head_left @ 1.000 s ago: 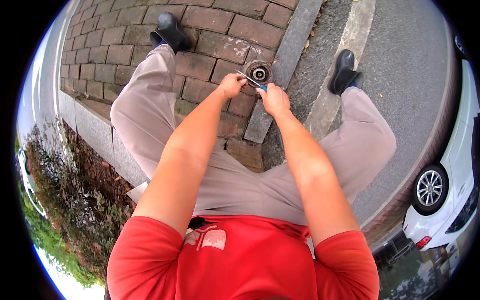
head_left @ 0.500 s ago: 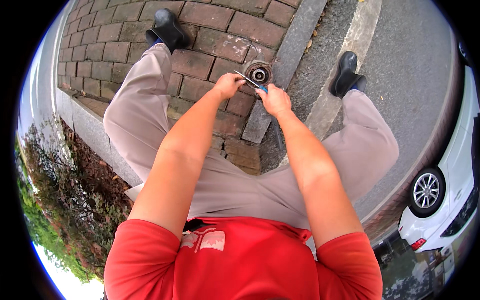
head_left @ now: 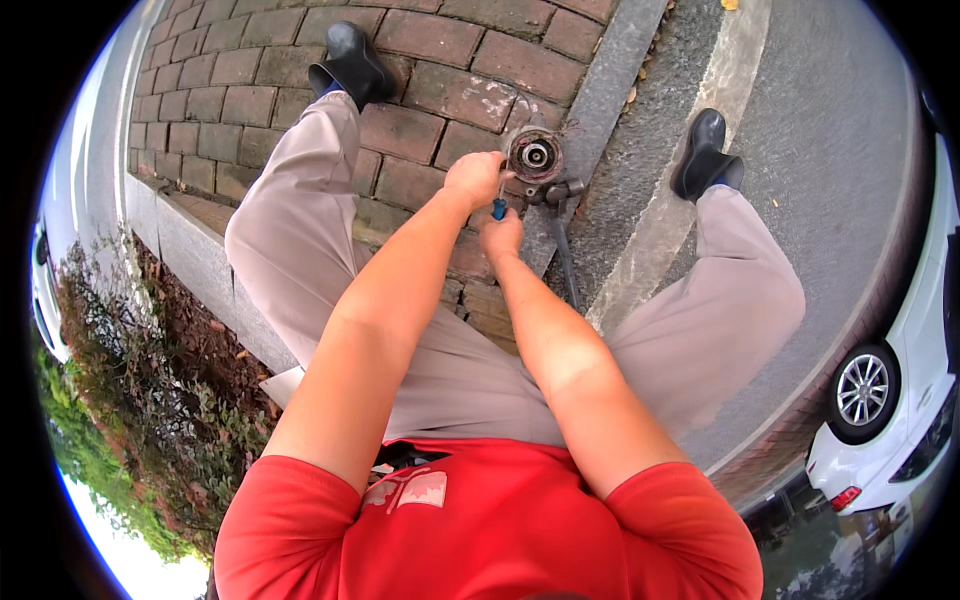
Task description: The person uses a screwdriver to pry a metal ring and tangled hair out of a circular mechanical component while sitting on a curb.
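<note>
Reddish-brown brick paving (head_left: 432, 92) spreads beneath and beyond the fingers, edged on their right by a grey stone kerb (head_left: 626, 70), with an asphalt road (head_left: 830, 150) and a pale painted line (head_left: 728, 75) farther right. Below the fingers of the left hand (head_left: 473, 180), those of the right hand (head_left: 502, 238) are wrapped around the blue handle of a screwdriver (head_left: 499, 210), whose thin shaft points away from the wearer toward the left fingertips. Those left fingers are bent beside the shaft; whether they pinch it cannot be told. Just right of the left fingertips sits a round metal fitting (head_left: 537, 155) with concentric rings, set at the paving's edge near the kerb. To the right of both hands' fingers lies a dark long-handled tool (head_left: 563, 245), its thick head close to the fitting and its handle running back toward the wearer. Well apart from the fingers, a black boot (head_left: 358, 66) rests beyond them on the left and another black boot (head_left: 704, 156) on the right. Far to the fingers' left grow shrubs (head_left: 150, 420); far to their right stands a white car (head_left: 865, 470).
</note>
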Demonstrator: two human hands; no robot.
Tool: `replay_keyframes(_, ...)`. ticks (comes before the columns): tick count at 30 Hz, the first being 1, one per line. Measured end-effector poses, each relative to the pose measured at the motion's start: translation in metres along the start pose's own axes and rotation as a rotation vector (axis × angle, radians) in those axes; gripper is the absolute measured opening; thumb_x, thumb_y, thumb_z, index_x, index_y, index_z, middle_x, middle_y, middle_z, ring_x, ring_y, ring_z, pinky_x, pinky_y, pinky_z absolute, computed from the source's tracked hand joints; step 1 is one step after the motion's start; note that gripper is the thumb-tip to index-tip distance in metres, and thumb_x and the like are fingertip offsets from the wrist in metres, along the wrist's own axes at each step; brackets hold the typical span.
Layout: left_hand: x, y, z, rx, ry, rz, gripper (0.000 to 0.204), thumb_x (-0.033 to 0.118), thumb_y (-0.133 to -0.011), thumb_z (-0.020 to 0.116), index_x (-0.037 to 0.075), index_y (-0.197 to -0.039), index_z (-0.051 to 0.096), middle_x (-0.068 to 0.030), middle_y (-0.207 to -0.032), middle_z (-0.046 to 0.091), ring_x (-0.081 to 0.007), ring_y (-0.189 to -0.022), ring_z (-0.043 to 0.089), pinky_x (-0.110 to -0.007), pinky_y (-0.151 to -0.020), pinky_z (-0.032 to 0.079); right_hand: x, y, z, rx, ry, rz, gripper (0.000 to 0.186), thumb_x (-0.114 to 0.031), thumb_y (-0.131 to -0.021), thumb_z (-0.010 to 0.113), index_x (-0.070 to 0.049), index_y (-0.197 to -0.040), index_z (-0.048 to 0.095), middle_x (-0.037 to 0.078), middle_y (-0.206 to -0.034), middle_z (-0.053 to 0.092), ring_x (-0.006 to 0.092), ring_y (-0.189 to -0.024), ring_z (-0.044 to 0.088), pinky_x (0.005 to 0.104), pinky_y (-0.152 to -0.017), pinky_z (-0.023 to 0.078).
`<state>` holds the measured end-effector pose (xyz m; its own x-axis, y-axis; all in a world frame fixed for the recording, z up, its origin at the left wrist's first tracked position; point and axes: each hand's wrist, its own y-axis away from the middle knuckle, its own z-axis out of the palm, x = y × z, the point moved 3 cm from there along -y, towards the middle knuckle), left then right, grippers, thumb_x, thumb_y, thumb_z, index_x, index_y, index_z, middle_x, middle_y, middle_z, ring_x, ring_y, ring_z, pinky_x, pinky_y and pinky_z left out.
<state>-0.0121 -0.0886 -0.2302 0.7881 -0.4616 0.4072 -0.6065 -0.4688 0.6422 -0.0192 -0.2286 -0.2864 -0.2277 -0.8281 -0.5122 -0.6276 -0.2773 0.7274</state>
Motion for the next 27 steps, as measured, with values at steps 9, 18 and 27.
replay_keyframes(9, -0.019, -0.025, 0.000, -0.055, 0.080, 0.115, 0.032, 0.035, -0.095, 0.056, 0.009, -0.110, 0.067, -0.0179, -0.105, 0.068, -0.0373, -0.102, 0.061, -0.046, -0.087, 0.049, -0.060, 0.022, 0.028, -0.217, -0.972, 0.343, 0.018, -0.014, -0.093, 0.058, -0.004, -0.107, 0.053, 0.005, -0.080, 0.060, 0.0141, -0.061, 0.055, 0.0319, -0.053, 0.043)
replay_keyframes(18, -0.037, -0.051, 0.003, -0.265, 0.234, 0.138, 0.027, 0.027, -0.097, 0.055, 0.005, -0.100, 0.070, -0.0139, -0.091, 0.071, -0.0300, -0.083, 0.065, -0.039, -0.076, 0.051, -0.050, 0.019, 0.024, -0.302, -0.738, 0.355, 0.018, -0.026, -0.099, 0.052, -0.008, -0.102, 0.049, 0.004, -0.073, 0.053, 0.0175, -0.059, 0.056, 0.0352, -0.051, 0.048)
replay_keyframes(27, 0.024, -0.025, -0.031, -0.236, -0.053, -0.256, 0.039, 0.019, -0.088, 0.062, 0.006, -0.125, 0.064, -0.0115, -0.133, 0.059, -0.0297, -0.120, 0.058, -0.058, -0.102, 0.039, -0.046, 0.014, 0.026, -0.250, -0.411, 0.222, 0.030, -0.034, -0.099, 0.053, -0.005, -0.107, 0.054, 0.007, -0.083, 0.061, 0.0178, -0.070, 0.059, 0.0377, -0.060, 0.047)
